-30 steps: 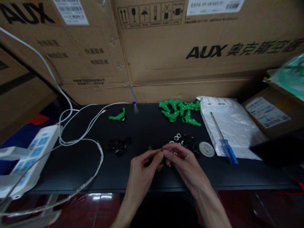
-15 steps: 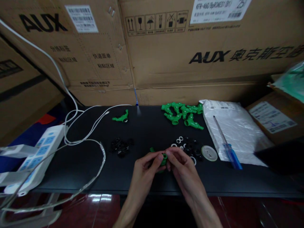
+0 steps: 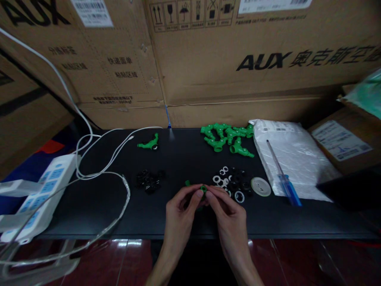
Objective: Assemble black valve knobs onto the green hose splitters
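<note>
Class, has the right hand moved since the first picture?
Yes: judged against the round disc, the right hand has shifted towards the table's near edge, uncovering more white rings.

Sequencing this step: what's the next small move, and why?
Perhaps ease the right hand aside and hold the green fitting in the left hand alone. Its round open end shows between the two hands, but they cover most of its body, so a clearer look seems worthwhile.

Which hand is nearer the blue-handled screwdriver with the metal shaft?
Right. The right hand is left of the screwdriver; the left hand is farther left.
</note>
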A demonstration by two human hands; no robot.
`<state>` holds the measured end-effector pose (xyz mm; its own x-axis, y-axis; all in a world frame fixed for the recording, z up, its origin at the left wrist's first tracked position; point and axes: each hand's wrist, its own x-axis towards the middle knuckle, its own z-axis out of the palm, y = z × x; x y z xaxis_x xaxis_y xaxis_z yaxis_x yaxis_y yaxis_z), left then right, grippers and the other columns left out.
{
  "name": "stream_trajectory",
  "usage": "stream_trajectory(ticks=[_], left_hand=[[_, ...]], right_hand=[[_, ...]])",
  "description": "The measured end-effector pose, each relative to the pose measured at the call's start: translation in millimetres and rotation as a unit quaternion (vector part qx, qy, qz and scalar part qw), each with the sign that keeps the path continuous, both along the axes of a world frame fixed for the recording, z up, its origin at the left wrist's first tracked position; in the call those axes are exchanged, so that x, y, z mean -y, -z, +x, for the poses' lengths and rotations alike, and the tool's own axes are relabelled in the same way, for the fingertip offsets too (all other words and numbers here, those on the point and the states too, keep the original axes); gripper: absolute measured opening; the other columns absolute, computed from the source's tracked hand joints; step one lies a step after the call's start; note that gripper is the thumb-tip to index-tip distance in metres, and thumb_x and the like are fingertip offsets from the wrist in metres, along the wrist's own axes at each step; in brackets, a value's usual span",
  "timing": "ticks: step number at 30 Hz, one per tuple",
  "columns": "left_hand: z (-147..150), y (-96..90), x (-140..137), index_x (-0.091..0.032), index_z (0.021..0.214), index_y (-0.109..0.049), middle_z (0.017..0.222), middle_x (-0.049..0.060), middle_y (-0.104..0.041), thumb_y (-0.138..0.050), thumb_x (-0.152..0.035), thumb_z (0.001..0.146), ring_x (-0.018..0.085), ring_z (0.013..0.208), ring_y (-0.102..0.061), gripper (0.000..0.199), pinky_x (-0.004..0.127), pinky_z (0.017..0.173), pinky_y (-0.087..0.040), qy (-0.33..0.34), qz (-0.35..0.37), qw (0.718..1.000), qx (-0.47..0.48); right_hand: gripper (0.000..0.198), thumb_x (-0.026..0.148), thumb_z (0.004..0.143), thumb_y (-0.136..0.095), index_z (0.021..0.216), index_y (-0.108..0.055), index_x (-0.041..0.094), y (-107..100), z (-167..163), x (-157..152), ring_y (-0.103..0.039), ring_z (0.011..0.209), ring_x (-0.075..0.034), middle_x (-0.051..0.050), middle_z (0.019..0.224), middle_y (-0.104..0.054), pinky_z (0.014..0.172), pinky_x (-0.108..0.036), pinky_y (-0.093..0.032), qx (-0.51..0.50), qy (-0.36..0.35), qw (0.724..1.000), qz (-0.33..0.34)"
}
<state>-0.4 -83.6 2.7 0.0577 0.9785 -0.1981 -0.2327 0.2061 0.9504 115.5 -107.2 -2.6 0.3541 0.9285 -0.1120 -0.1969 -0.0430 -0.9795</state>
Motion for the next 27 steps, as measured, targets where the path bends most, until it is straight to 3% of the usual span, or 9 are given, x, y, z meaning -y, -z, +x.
stream_trajectory(ticks=[10,15,18,24,27], left_hand=[[-7.6,-5.2,-4.7,-0.021,0.098,-0.081,0.101,0.005,-0.078,-0.077,-0.028,0.084,0.022,0.101,-0.073,0.016,0.031,0.093,-0.059,0.015,0.09,0.985,-0.147],[-7.6,-11.4,4.0,-0.024,0.1,-0.078,0.103,0.004,-0.077,-0.073,-0.025,0.086,0.021,0.095,-0.074,0.015,0.028,0.077,-0.063,-0.012,0.161,0.957,-0.242],[-2.4,-13.6,11.5,-0.025,0.102,-0.076,0.104,0.004,-0.077,-0.071,-0.022,0.087,0.021,0.094,-0.074,0.016,0.027,0.07,-0.064,-0.032,0.218,0.934,-0.282],[7.2,-14.8,17.2,-0.024,0.1,-0.073,0.1,0.004,-0.077,-0.071,-0.016,0.086,0.021,0.092,-0.075,0.016,0.031,0.081,-0.063,-0.029,0.309,0.895,-0.322],[9.1,-17.5,18.6,-0.024,0.095,-0.071,0.096,0.004,-0.076,-0.07,-0.014,0.085,0.022,0.089,-0.073,0.013,0.034,0.082,-0.062,-0.03,0.343,0.871,-0.35]], right_hand=[[0.027,0.031,0.095,-0.066,0.119,-0.076,0.041,4.9,4.7,12.4,-0.06,0.123,-0.018,-0.001,0.126,-0.066,0.106,-0.032,-0.05,0.058,-0.084,0.994,0.023],[0.063,0.018,0.093,-0.066,0.149,-0.049,0.042,15.5,-3.2,22.5,-0.054,0.135,-0.019,-0.001,0.148,-0.056,0.112,-0.036,-0.047,0.154,-0.112,0.979,0.069],[0.076,0.009,0.087,-0.067,0.153,-0.043,0.038,22.9,-10.1,23.8,-0.052,0.139,-0.022,-0.004,0.152,-0.054,0.116,-0.04,-0.045,0.185,-0.117,0.971,0.094],[0.045,0.015,0.094,-0.059,0.135,-0.062,0.031,23.9,-18.7,24.2,-0.064,0.124,-0.022,-0.006,0.134,-0.067,0.104,-0.037,-0.054,0.103,-0.07,0.988,0.093],[0.034,0.015,0.087,-0.069,0.118,-0.072,0.026,19.4,-20.0,26.2,-0.068,0.111,-0.024,-0.007,0.118,-0.072,0.096,-0.034,-0.056,0.055,-0.071,0.994,0.07]])
